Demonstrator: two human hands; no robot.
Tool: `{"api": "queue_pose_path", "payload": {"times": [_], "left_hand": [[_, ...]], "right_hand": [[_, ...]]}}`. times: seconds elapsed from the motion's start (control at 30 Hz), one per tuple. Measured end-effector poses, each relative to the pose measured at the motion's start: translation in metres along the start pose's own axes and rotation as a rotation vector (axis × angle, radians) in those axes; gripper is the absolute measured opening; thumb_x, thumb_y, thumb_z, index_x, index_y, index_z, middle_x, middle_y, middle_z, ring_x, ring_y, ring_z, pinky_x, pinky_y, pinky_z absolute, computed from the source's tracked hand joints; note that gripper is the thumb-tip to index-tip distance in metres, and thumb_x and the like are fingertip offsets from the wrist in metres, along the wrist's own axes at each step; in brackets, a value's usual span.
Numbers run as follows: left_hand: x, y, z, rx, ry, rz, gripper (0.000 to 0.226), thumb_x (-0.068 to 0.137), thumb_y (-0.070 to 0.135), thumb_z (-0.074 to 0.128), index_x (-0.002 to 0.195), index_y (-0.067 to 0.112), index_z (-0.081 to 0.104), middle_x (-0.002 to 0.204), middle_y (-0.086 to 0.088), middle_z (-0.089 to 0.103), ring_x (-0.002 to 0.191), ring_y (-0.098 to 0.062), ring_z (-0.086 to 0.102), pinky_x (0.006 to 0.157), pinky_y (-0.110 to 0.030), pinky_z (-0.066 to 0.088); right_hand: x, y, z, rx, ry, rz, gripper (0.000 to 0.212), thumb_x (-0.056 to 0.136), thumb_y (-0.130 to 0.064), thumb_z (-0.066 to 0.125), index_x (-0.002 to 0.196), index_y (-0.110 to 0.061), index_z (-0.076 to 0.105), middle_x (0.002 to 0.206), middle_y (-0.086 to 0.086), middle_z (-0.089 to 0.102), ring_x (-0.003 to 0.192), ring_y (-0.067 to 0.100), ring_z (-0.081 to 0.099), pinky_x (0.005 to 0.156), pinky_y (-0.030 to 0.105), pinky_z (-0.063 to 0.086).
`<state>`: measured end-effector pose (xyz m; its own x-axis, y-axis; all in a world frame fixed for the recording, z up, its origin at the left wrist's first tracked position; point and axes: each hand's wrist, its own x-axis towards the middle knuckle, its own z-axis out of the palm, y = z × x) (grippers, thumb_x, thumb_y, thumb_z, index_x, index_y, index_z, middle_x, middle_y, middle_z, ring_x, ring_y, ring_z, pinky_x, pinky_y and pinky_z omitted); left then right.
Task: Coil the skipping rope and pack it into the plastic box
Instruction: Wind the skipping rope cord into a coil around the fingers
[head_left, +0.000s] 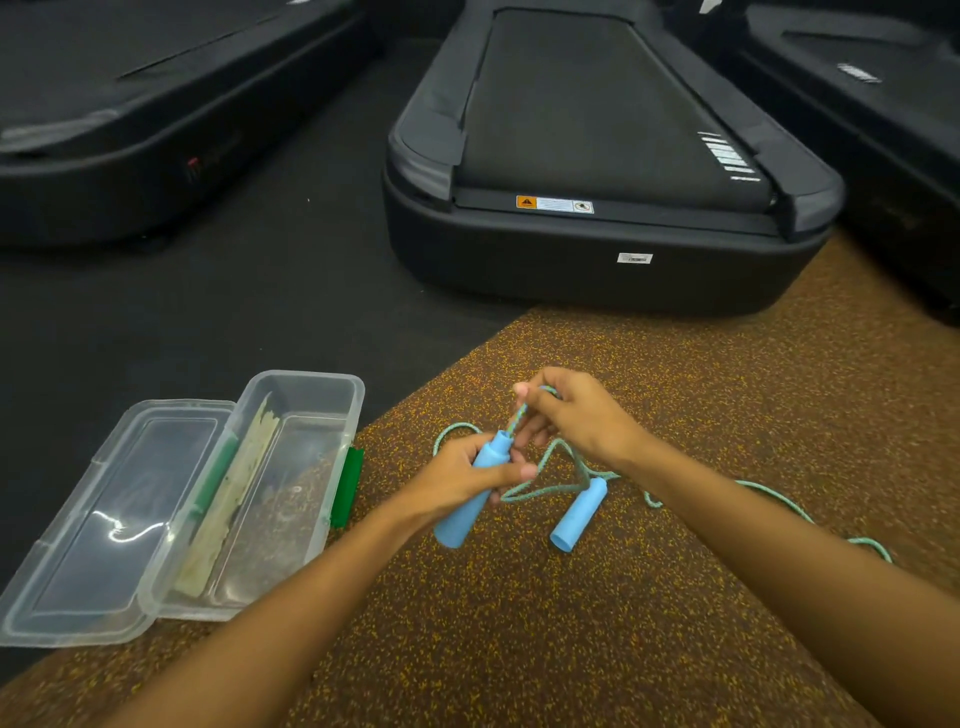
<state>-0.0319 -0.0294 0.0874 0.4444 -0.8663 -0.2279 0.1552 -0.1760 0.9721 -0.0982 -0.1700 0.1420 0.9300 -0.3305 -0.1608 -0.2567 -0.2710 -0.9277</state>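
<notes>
My left hand (470, 475) grips one blue handle (462, 519) of the skipping rope, tilted up to the right above the floor. My right hand (571, 415) pinches the teal rope (519, 415) just above that handle's top. The second blue handle (579, 514) lies on the brown speckled floor right of the first. Loose rope (779, 499) trails in loops across the floor to the right, passing under my right forearm. The clear plastic box (291, 493) lies open at the left, its lid (119, 519) folded flat beside it, with a green latch (348, 486) on its near right side.
A black treadmill (597, 156) stands straight ahead, its rear end close beyond my hands. Two more dark machines (130, 130) flank it left and right. The box sits where black floor mat (260, 291) meets the brown speckled mat (519, 623).
</notes>
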Motion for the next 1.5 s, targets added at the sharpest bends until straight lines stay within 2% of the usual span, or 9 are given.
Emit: {"api": "queue_pose_path", "payload": {"times": [0.3,0.4,0.53,0.7,0.83,0.93,1.1,1.3,1.5], "left_hand": [[0.004,0.014,-0.009,0.108,-0.046,-0.03,0.013,0.08,0.006,0.064,0.074,0.015,0.072,0.078,-0.002,0.072,0.078,-0.006,0.065,0.075,-0.02,0.049],[0.004,0.018,-0.008,0.081,-0.081,-0.042,0.014,0.079,0.005,0.058,0.086,0.013,0.068,0.068,-0.004,0.072,0.077,-0.014,0.067,0.081,-0.029,0.05],[0.002,0.027,-0.005,0.063,-0.146,-0.077,0.023,0.088,0.023,0.057,0.075,0.009,0.069,0.047,-0.003,0.062,0.078,-0.027,0.066,0.086,-0.038,0.049],[-0.002,0.029,-0.005,0.01,-0.254,-0.193,0.038,0.09,0.038,0.051,0.095,0.004,0.067,0.066,-0.007,0.072,0.062,-0.019,0.068,0.061,-0.023,0.054],[-0.003,0.027,-0.004,-0.013,-0.229,-0.187,0.046,0.083,0.051,0.049,0.11,0.016,0.059,0.081,-0.013,0.072,0.046,-0.016,0.063,0.04,-0.02,0.046],[-0.003,0.027,-0.002,-0.022,-0.221,-0.158,0.035,0.087,0.042,0.05,0.107,0.015,0.059,0.078,-0.01,0.072,0.054,-0.017,0.066,0.045,-0.024,0.051],[0.001,0.023,-0.004,0.011,-0.201,-0.116,0.02,0.09,0.016,0.055,0.096,0.002,0.069,0.092,0.002,0.074,0.095,-0.012,0.068,0.091,-0.028,0.051],[-0.006,0.034,-0.005,-0.135,-0.294,-0.194,0.032,0.088,0.002,0.054,0.118,0.011,0.056,0.099,-0.004,0.074,0.08,-0.011,0.07,0.062,-0.017,0.05],[-0.008,0.038,-0.014,-0.281,-0.353,-0.247,0.034,0.088,0.006,0.051,0.121,0.007,0.058,0.119,-0.01,0.066,0.096,-0.018,0.069,0.07,-0.019,0.054]], "right_hand": [[0.001,-0.002,0.003,-0.053,-0.062,-0.026,0.016,0.087,-0.016,0.059,0.071,-0.013,0.059,0.063,0.006,0.062,0.048,0.002,0.059,0.054,0.018,0.049],[0.001,-0.002,0.004,-0.064,-0.066,-0.03,0.012,0.084,-0.017,0.063,0.075,-0.01,0.064,0.06,0.004,0.059,0.05,0.007,0.055,0.052,0.018,0.047],[0.002,-0.003,0.004,-0.121,-0.061,-0.042,0.01,0.082,-0.022,0.066,0.077,-0.013,0.069,0.061,-0.002,0.059,0.054,0.001,0.051,0.057,0.021,0.042],[0.001,-0.009,-0.003,-0.079,-0.048,-0.043,0.01,0.08,-0.019,0.068,0.075,-0.01,0.069,0.045,-0.019,0.059,0.046,-0.006,0.049,0.05,0.008,0.035],[0.001,-0.011,-0.008,-0.096,-0.03,-0.056,0.012,0.08,-0.022,0.068,0.069,-0.017,0.068,0.06,-0.001,0.059,0.048,0.005,0.046,0.049,0.017,0.034],[0.001,-0.012,-0.007,-0.09,-0.02,-0.055,0.014,0.08,-0.02,0.068,0.077,-0.006,0.07,0.058,-0.004,0.059,0.043,-0.002,0.046,0.047,0.01,0.034],[-0.001,-0.014,-0.008,-0.087,-0.054,-0.065,0.016,0.082,-0.014,0.066,0.066,-0.017,0.062,0.039,-0.022,0.056,0.041,-0.01,0.05,0.046,0.004,0.036],[0.001,-0.01,-0.006,-0.047,-0.056,-0.038,0.009,0.08,-0.017,0.068,0.074,-0.01,0.069,0.047,-0.02,0.061,0.047,-0.011,0.052,0.047,0.004,0.037],[0.0,-0.011,-0.003,-0.013,-0.059,-0.027,0.01,0.079,-0.023,0.069,0.069,-0.02,0.068,0.057,-0.008,0.055,0.045,-0.004,0.045,0.05,0.012,0.038]]}}
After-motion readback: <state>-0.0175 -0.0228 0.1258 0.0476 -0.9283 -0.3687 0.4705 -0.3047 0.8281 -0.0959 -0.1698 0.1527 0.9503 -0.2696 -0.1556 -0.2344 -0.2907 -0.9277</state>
